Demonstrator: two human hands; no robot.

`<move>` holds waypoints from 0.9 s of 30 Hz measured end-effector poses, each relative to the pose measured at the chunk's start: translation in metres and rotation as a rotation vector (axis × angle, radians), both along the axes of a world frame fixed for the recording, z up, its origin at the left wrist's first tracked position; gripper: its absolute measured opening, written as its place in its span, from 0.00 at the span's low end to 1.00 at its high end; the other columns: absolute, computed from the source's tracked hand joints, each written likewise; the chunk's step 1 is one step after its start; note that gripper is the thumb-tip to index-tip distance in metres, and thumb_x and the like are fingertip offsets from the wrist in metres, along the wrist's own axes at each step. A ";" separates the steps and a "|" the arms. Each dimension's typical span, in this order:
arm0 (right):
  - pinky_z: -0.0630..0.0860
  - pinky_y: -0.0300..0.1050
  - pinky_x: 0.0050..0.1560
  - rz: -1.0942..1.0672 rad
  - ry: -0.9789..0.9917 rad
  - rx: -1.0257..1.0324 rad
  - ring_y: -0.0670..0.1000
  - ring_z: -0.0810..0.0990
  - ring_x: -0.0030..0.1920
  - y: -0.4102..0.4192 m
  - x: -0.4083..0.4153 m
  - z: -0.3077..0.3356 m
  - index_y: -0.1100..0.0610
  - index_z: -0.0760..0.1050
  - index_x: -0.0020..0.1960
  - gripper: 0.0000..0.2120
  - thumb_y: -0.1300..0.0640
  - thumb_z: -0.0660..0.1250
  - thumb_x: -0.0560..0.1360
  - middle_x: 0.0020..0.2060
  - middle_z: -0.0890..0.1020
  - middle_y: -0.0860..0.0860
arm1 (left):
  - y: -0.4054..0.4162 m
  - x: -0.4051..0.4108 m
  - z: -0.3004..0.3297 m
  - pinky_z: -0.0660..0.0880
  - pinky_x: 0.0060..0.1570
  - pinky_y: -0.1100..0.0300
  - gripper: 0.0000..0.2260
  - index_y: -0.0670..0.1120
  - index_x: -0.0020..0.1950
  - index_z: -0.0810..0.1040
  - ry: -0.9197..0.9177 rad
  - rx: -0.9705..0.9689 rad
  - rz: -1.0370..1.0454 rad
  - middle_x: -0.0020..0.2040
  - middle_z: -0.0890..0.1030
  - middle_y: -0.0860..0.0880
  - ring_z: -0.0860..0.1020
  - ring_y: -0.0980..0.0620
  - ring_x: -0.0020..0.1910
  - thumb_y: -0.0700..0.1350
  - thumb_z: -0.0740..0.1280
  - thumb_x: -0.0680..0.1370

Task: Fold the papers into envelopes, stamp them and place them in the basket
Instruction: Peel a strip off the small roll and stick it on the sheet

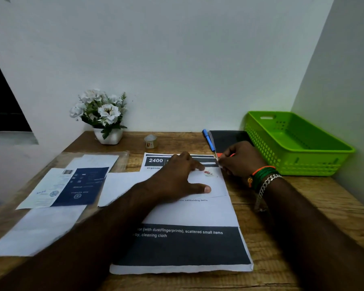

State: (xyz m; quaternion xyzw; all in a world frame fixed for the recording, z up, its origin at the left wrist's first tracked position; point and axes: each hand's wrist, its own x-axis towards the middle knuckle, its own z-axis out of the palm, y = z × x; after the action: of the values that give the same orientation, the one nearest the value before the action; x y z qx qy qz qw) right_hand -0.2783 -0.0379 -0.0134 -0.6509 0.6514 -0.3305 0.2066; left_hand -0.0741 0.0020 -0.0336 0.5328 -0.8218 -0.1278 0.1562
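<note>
Presently: folded envelope (200,183) on tabletop (303,217), near left of green basket (298,143). Left hand (177,175) presses it flat, fingers spread. Right hand (237,158) pinches something orange, unidentifiable. Advice: keep paper pinned while stamping.

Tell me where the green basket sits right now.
In the head view, the green basket stands at the table's far right corner against the wall, just beyond the right hand, beside the black notebook and blue pen.
</note>
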 end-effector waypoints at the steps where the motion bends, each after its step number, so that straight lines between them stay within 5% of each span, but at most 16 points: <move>1: 0.81 0.47 0.39 0.001 -0.009 -0.017 0.49 0.80 0.27 0.000 0.001 0.000 0.59 0.82 0.32 0.07 0.60 0.74 0.68 0.27 0.84 0.54 | 0.000 0.000 0.000 0.68 0.62 0.56 0.31 0.57 0.73 0.73 -0.004 0.003 0.001 0.65 0.70 0.52 0.67 0.52 0.65 0.66 0.72 0.73; 7: 0.82 0.45 0.42 0.074 0.074 0.040 0.49 0.84 0.36 0.009 0.014 -0.002 0.58 0.84 0.35 0.09 0.56 0.82 0.64 0.31 0.85 0.52 | 0.001 -0.001 0.001 0.66 0.59 0.57 0.31 0.56 0.73 0.73 -0.017 -0.006 0.005 0.65 0.70 0.51 0.67 0.51 0.65 0.66 0.72 0.73; 27: 0.81 0.45 0.41 0.158 0.145 -0.012 0.45 0.83 0.33 0.020 0.022 -0.002 0.55 0.82 0.31 0.10 0.54 0.80 0.66 0.29 0.84 0.48 | 0.007 -0.004 0.003 0.67 0.70 0.47 0.32 0.52 0.74 0.70 -0.063 0.004 0.007 0.69 0.68 0.50 0.65 0.50 0.69 0.66 0.70 0.75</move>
State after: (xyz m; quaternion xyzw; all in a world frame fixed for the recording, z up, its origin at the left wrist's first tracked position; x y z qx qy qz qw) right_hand -0.2561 -0.0182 -0.0155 -0.7238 0.6093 -0.2690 0.1803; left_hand -0.0779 0.0089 -0.0302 0.5396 -0.8242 -0.1123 0.1296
